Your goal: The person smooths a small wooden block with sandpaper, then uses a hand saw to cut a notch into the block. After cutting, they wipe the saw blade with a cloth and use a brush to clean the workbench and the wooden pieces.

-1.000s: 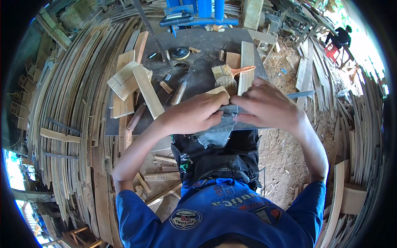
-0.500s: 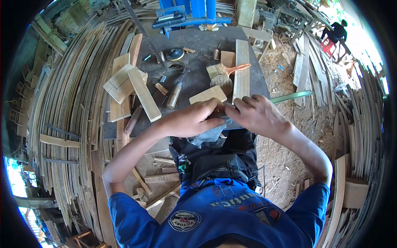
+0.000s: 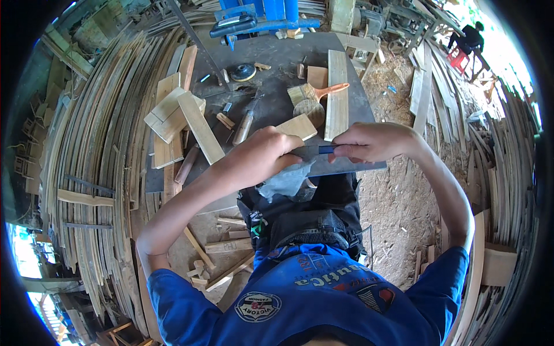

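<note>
Just over the near edge of the table, my left hand (image 3: 268, 151) is closed round a crumpled grey cloth (image 3: 287, 181), which hangs below the fingers. A slim piece with a grey flat part and a dark blue end (image 3: 327, 149) spans the gap between my hands; its kind is unclear. My right hand (image 3: 372, 141) pinches the dark blue end between thumb and fingers. Beyond my left hand lies a short wooden block (image 3: 298, 127). A wide paintbrush (image 3: 326, 90) with an orange-brown handle rests near a round wooden piece (image 3: 309, 113) and a long board (image 3: 337, 95).
The dark table (image 3: 271, 55) also bears a chisel-like tool with a wooden handle (image 3: 244, 127), a black disc (image 3: 242, 72) and stacked boards (image 3: 200, 128). A blue metal frame (image 3: 271, 24) stands behind. Long wood strips (image 3: 104, 150) are piled left; a person (image 3: 468, 39) sits far right.
My hands have moved apart, the right one outward, baring the grey and dark blue piece between them. The green strip seen beyond my right hand no longer shows.
</note>
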`<act>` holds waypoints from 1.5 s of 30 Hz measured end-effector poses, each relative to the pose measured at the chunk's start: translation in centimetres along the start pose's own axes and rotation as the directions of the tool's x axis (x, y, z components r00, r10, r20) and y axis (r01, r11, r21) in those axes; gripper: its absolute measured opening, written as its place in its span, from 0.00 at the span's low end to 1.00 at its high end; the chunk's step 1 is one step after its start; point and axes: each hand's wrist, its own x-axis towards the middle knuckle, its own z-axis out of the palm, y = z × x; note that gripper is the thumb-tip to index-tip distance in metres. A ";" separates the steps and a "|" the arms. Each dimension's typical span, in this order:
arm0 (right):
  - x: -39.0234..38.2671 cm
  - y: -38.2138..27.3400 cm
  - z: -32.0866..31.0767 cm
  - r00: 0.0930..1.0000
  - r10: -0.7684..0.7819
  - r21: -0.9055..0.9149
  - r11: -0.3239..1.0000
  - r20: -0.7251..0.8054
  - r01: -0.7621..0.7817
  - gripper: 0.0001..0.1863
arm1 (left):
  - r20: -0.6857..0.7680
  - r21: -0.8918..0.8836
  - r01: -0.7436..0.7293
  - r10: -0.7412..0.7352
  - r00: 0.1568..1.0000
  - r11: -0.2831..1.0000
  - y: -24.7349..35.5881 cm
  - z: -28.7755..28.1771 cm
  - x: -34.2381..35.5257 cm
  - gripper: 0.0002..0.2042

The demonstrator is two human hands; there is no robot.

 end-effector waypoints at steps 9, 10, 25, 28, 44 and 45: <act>-0.5 -0.8 4.3 0.792 -0.416 -0.739 0.670 -0.447 -0.066 0.06 | 0.262 -0.181 0.009 0.040 0.964 0.983 -1.7 -1.7 0.2 0.16; -0.5 -0.8 4.8 0.768 -0.448 -0.798 0.588 -0.458 -0.133 0.07 | 0.291 -0.254 0.075 0.002 0.957 0.964 -1.8 -1.8 0.1 0.17; -2.5 -3.0 0.9 0.996 0.034 0.135 0.990 0.077 -0.044 0.15 | 0.024 0.116 -0.127 0.125 0.992 0.985 2.3 -1.6 -1.0 0.15; -1.7 -1.8 1.9 0.965 -0.253 -0.051 0.967 -0.062 0.251 0.14 | 0.151 -0.014 -0.150 0.150 0.977 0.989 1.6 -2.1 -0.4 0.14; -2.0 -4.6 4.8 0.724 -0.545 -0.839 0.537 -0.422 -0.085 0.07 | 0.442 -0.118 0.000 0.053 0.896 0.993 0.6 -2.5 0.2 0.19; -2.2 -4.5 4.4 0.778 -0.470 -0.758 0.652 -0.418 -0.013 0.06 | 0.362 -0.085 -0.050 0.077 0.929 0.995 0.6 -2.3 0.2 0.19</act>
